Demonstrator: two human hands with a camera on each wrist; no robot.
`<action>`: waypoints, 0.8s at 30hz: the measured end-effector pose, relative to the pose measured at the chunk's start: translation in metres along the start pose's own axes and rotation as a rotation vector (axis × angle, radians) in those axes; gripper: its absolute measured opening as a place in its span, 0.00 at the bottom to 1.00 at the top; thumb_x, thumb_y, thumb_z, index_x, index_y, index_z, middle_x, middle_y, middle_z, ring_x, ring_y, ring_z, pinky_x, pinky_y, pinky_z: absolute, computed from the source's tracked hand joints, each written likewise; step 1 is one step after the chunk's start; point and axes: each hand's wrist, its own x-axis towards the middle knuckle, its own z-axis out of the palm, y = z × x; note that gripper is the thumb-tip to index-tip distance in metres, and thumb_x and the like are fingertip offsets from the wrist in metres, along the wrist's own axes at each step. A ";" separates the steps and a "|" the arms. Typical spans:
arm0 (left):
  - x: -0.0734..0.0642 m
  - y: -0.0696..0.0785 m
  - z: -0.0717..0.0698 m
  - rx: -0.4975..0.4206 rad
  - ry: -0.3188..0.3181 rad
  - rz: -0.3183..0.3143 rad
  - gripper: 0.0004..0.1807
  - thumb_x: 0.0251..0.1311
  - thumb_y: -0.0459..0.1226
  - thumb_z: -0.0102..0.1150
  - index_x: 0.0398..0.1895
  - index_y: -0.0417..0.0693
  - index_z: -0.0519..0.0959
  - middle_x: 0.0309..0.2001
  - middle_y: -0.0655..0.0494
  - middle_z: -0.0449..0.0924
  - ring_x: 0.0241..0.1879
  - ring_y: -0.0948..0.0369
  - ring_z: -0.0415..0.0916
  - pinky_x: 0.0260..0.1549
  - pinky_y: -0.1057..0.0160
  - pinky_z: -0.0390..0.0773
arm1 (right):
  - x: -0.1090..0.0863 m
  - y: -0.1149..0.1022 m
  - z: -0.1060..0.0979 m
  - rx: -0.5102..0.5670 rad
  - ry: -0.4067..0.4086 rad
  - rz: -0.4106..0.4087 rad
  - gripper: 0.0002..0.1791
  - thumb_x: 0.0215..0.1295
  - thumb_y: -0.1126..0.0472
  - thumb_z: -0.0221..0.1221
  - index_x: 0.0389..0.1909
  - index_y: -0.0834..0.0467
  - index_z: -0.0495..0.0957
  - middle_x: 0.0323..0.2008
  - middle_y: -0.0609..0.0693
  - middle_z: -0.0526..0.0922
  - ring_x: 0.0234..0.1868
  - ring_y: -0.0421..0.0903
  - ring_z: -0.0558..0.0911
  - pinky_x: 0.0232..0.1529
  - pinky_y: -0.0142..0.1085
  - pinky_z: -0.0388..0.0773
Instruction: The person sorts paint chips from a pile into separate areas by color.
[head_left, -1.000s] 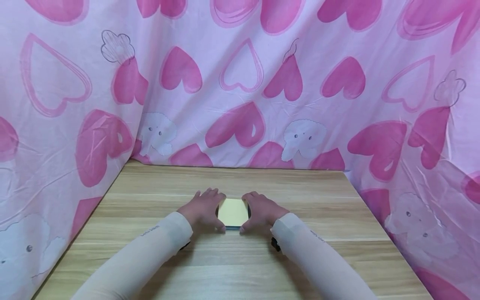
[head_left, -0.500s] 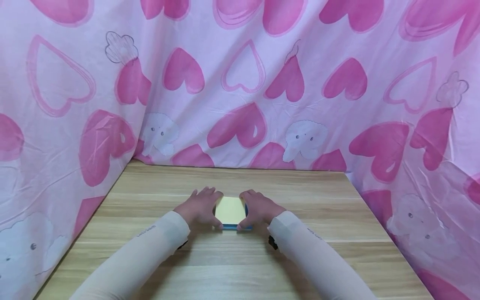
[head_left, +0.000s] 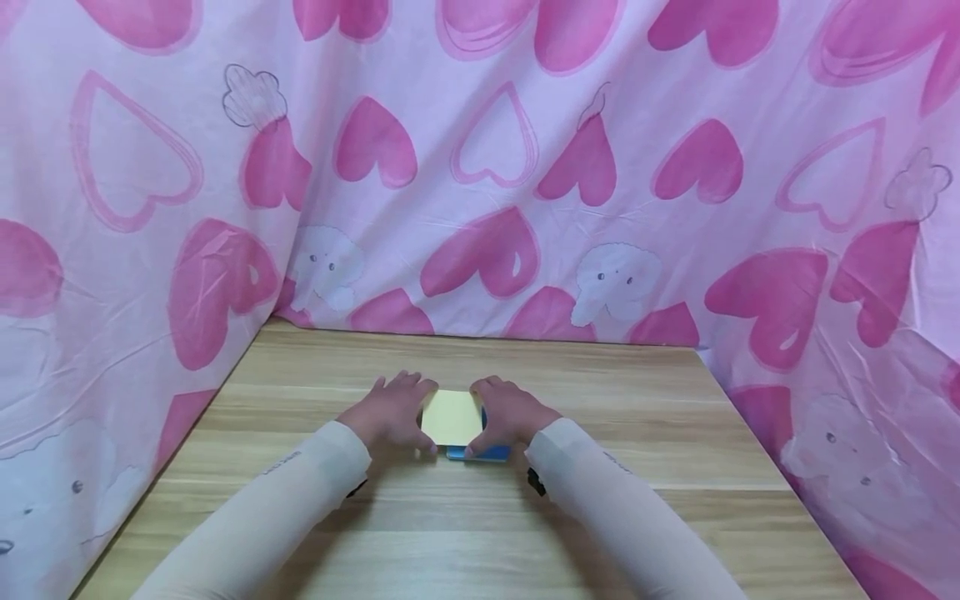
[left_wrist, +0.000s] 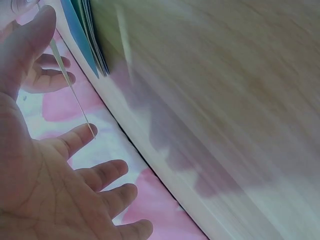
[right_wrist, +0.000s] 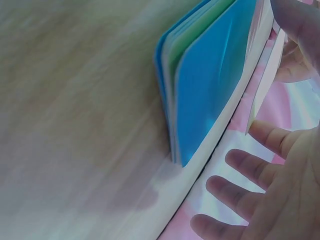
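A pale yellow square card (head_left: 452,418) is held level between both hands, over the table in the head view. My left hand (head_left: 392,412) grips its left edge between thumb and index finger, the other fingers spread. On the opposite edge, my right hand (head_left: 513,412) holds it the same way. Both wrist views show the card edge-on, a thin strip (right_wrist: 267,80). Beneath and slightly right of it lies a small stack of blue and green pieces with rounded corners (right_wrist: 215,85), on the table; its blue front (head_left: 487,455) peeks out under the right thumb.
The wood-grain table (head_left: 465,533) reaches back to a pink fabric curtain (head_left: 487,192) printed with hearts, which also hangs along the left and right sides. A small dark device (head_left: 536,482) shows under the right wrist.
Both hands have shifted left with the yellow card, off from above the blue stack. More of the blue stack now shows at the card's lower right.
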 end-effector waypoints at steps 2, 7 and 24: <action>-0.001 -0.003 -0.001 -0.002 0.005 -0.005 0.60 0.43 0.59 0.84 0.79 0.49 0.65 0.81 0.39 0.59 0.82 0.37 0.48 0.77 0.28 0.44 | 0.002 -0.003 0.000 -0.001 0.009 -0.013 0.61 0.39 0.34 0.83 0.74 0.51 0.68 0.69 0.48 0.74 0.60 0.47 0.76 0.63 0.47 0.79; -0.005 -0.012 -0.003 -0.002 0.014 -0.014 0.61 0.42 0.59 0.84 0.79 0.50 0.65 0.81 0.38 0.58 0.83 0.37 0.48 0.77 0.28 0.44 | 0.007 -0.011 0.000 -0.010 0.024 -0.036 0.61 0.38 0.33 0.83 0.74 0.51 0.69 0.71 0.48 0.74 0.63 0.49 0.76 0.66 0.48 0.78; -0.022 -0.038 -0.008 -0.049 0.018 -0.052 0.61 0.41 0.56 0.85 0.80 0.50 0.64 0.83 0.35 0.51 0.83 0.34 0.42 0.77 0.26 0.40 | 0.020 -0.040 0.006 -0.058 0.022 -0.074 0.59 0.42 0.33 0.82 0.74 0.52 0.69 0.74 0.50 0.71 0.76 0.52 0.66 0.78 0.65 0.58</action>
